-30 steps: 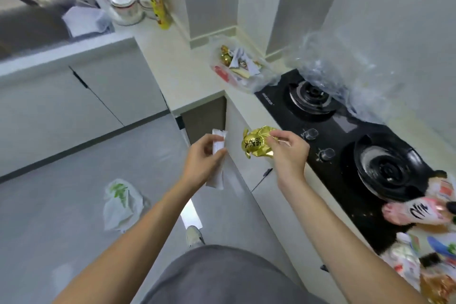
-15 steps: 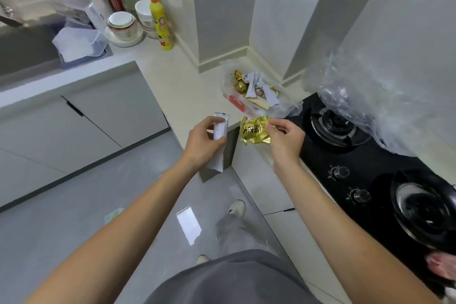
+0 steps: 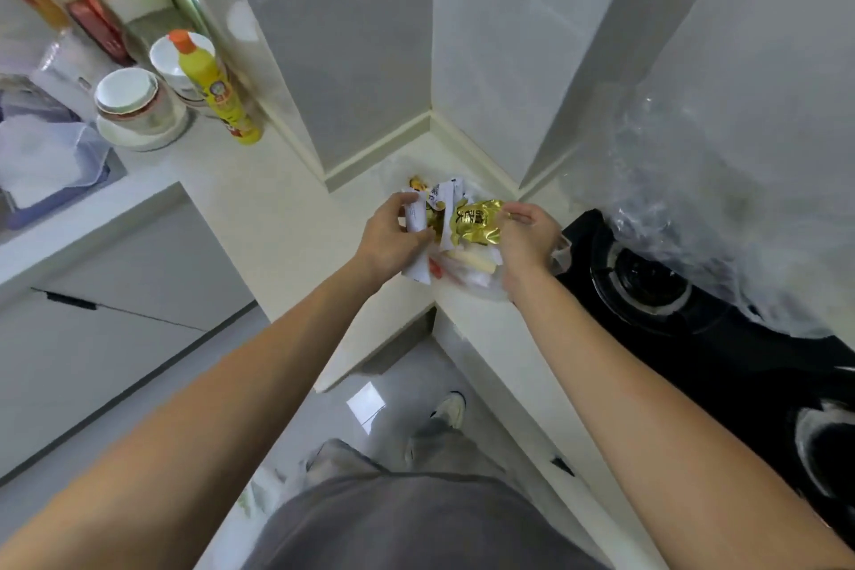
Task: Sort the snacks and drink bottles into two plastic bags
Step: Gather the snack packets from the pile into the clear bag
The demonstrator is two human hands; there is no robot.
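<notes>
My right hand (image 3: 525, 236) pinches a gold foil snack packet (image 3: 476, 222) just above a clear plastic bag (image 3: 467, 278) that lies on the counter corner. My left hand (image 3: 393, 236) grips a white snack packet (image 3: 416, 218) at the bag's left side. The bag holds several snacks, white and gold wrappers among them. A second, larger clear plastic bag (image 3: 721, 218) stands crumpled over the back of the black gas stove (image 3: 694, 338) to the right.
A yellow detergent bottle (image 3: 215, 88), stacked white bowls (image 3: 129, 102) and a clear plastic box (image 3: 46, 157) stand on the counter at the left. Grey tiled walls close the corner behind the bag. The floor and my shoes show below the counter edge.
Both hands moved forward from in front of the counter to the snack bag, carrying the gold packet and the white packet over it. The view swung left, away from the bottles.
</notes>
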